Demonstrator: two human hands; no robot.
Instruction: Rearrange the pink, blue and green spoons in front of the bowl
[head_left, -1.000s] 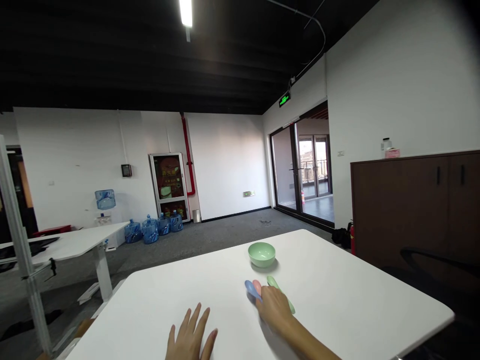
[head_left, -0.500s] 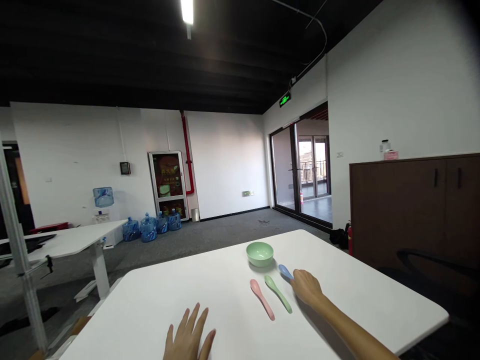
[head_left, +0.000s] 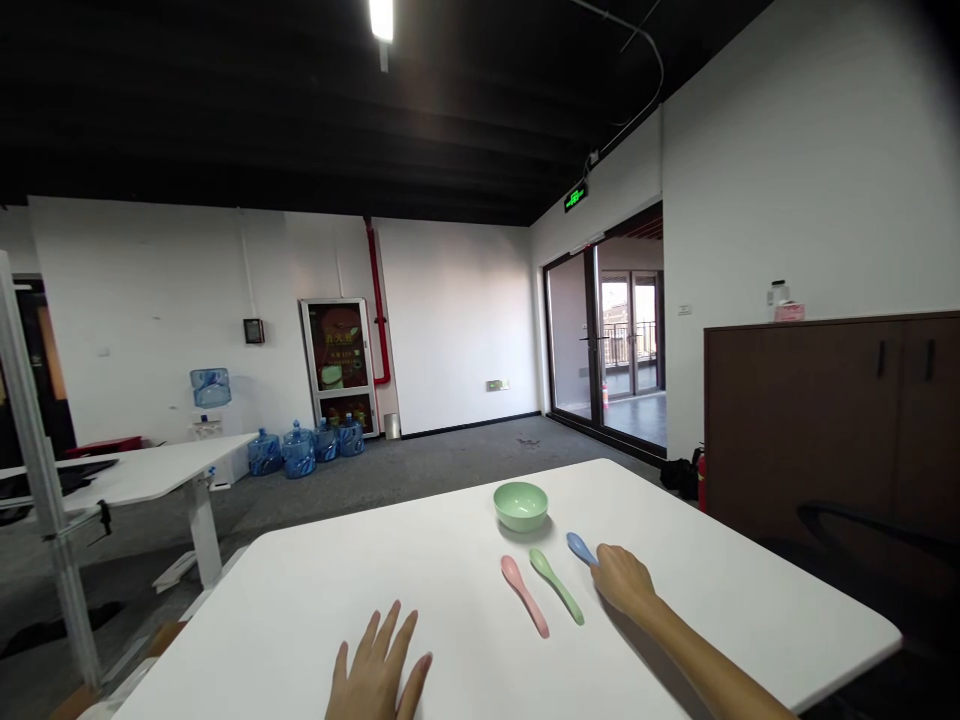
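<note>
My right hand (head_left: 625, 580) is closed around the handle of a blue spoon (head_left: 580, 547), whose bowl end sticks out to the left of my fingers. Beside it on the white table lie a green spoon (head_left: 556, 586) and a pink spoon (head_left: 525, 596), side by side with their handles pointing toward me. Just beyond the spoons stands a light green bowl (head_left: 520, 507). Fingers spread, my left hand (head_left: 375, 668) rests over the near left part of the table and holds nothing. The blue spoon's handle is hidden by my right hand.
The white table (head_left: 315, 580) has its right corner near a brown cabinet (head_left: 802, 420). Another white table (head_left: 157, 475) stands at the left, next to a metal post (head_left: 49, 480). Blue water bottles (head_left: 298, 452) sit on the floor by the far wall.
My right hand has shifted slightly to the right with the blue spoon, away from the green spoon. The left hand stays about where it was.
</note>
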